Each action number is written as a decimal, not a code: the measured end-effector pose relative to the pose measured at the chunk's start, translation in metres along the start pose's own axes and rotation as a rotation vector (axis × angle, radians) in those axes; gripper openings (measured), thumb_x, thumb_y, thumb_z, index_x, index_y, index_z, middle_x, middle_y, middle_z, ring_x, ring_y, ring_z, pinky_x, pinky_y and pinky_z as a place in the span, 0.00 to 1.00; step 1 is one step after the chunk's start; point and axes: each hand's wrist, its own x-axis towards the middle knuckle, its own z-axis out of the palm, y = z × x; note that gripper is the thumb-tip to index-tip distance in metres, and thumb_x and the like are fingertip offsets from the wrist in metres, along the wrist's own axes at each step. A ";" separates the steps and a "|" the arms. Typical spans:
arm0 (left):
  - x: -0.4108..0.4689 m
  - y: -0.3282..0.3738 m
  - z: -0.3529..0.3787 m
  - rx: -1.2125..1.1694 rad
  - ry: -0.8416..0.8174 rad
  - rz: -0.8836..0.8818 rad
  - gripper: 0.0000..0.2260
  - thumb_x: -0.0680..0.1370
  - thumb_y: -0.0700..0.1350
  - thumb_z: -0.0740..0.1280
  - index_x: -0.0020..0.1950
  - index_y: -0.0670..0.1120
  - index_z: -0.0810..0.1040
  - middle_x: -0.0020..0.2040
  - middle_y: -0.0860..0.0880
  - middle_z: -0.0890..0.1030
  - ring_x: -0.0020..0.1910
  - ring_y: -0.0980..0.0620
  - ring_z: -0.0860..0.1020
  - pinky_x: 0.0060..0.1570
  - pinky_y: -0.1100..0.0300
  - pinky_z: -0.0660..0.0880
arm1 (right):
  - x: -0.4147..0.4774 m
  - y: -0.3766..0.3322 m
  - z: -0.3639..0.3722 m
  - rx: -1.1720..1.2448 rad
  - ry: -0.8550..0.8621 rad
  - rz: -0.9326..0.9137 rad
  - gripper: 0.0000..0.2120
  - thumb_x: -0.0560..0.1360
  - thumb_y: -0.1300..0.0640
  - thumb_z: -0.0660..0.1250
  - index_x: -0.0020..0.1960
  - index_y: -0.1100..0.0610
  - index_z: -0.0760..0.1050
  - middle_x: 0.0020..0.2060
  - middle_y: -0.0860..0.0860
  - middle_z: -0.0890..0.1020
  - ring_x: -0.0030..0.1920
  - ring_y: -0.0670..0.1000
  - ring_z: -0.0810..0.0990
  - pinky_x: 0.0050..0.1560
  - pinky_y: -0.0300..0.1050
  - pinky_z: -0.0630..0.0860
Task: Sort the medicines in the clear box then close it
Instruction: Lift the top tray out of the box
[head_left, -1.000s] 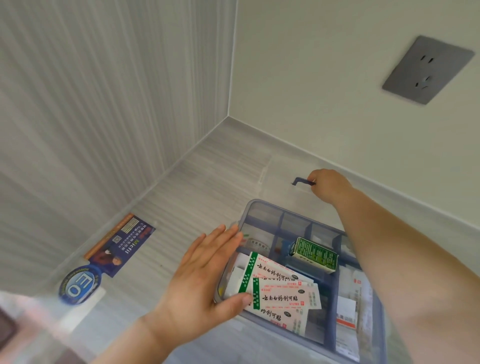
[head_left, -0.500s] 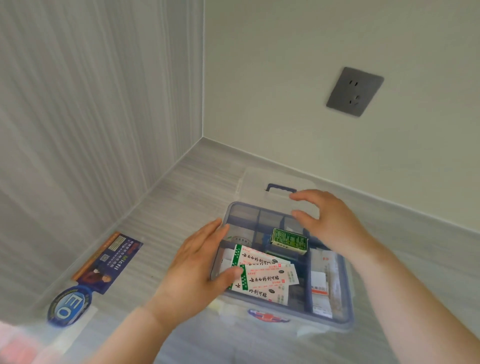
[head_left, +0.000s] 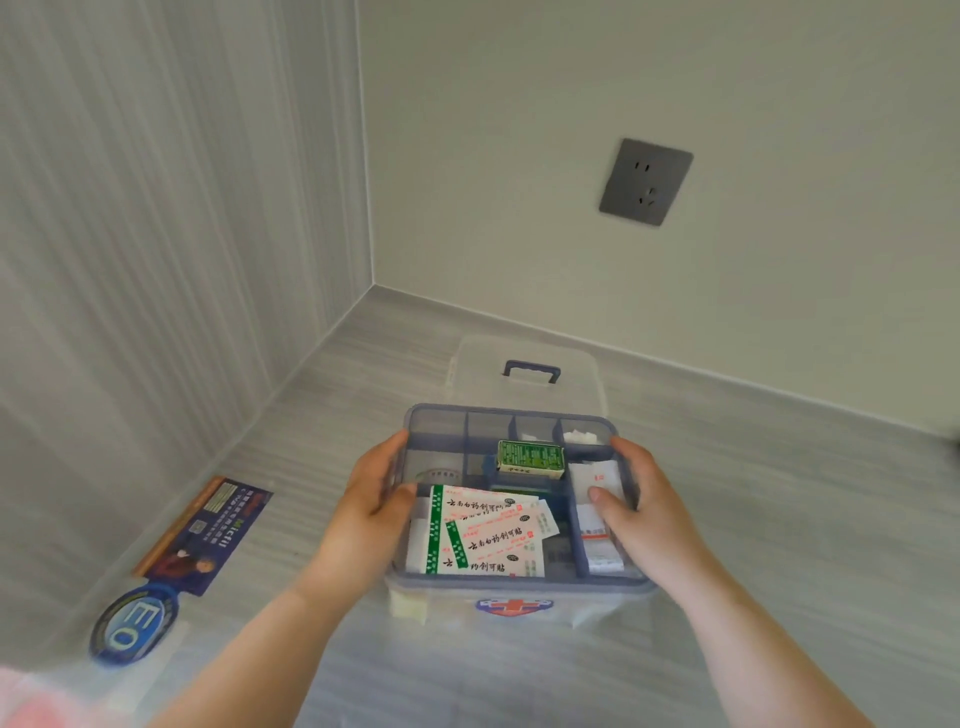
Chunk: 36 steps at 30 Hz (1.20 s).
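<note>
The clear box (head_left: 519, 616) stands on the grey surface in front of me, a red cross on its front wall. In its top sits a blue divided tray (head_left: 511, 410) holding white plaster packets with green stripes (head_left: 483, 535), a small green carton (head_left: 530, 457) and white sachets (head_left: 597, 480). My left hand (head_left: 371, 499) grips the tray's left rim, thumb inside. My right hand (head_left: 639, 512) grips the right rim, thumb on the sachets. The clear lid with a blue handle (head_left: 531, 370) lies flat behind the box.
The box sits in a corner between a striped panel on the left and a white wall with a grey socket (head_left: 645, 181). A dark blue leaflet (head_left: 208, 532) and a round blue sticker (head_left: 132, 623) lie on the surface at the left.
My right hand left the lid behind the box and came back onto the tray's right rim. My left hand curled from flat beside the box into a grip on the left rim.
</note>
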 end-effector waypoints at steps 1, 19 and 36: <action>-0.006 -0.001 -0.006 0.025 0.024 0.011 0.20 0.77 0.29 0.56 0.67 0.44 0.65 0.66 0.45 0.68 0.59 0.55 0.69 0.55 0.72 0.66 | 0.000 -0.003 0.003 -0.004 -0.022 -0.022 0.23 0.73 0.63 0.64 0.65 0.53 0.63 0.66 0.52 0.69 0.63 0.50 0.69 0.58 0.37 0.62; -0.028 0.023 -0.053 0.822 0.044 0.142 0.01 0.70 0.41 0.72 0.39 0.44 0.83 0.69 0.47 0.69 0.67 0.45 0.64 0.61 0.51 0.65 | -0.005 -0.048 0.029 -0.554 -0.214 -0.486 0.13 0.73 0.52 0.63 0.56 0.53 0.76 0.67 0.48 0.69 0.68 0.50 0.63 0.66 0.41 0.59; -0.022 0.031 -0.057 0.762 0.008 0.225 0.09 0.72 0.40 0.69 0.34 0.50 0.76 0.64 0.52 0.71 0.49 0.57 0.70 0.31 0.71 0.63 | 0.002 -0.069 0.028 -0.608 -0.251 -0.485 0.12 0.71 0.57 0.65 0.53 0.56 0.78 0.68 0.48 0.67 0.65 0.51 0.68 0.59 0.42 0.68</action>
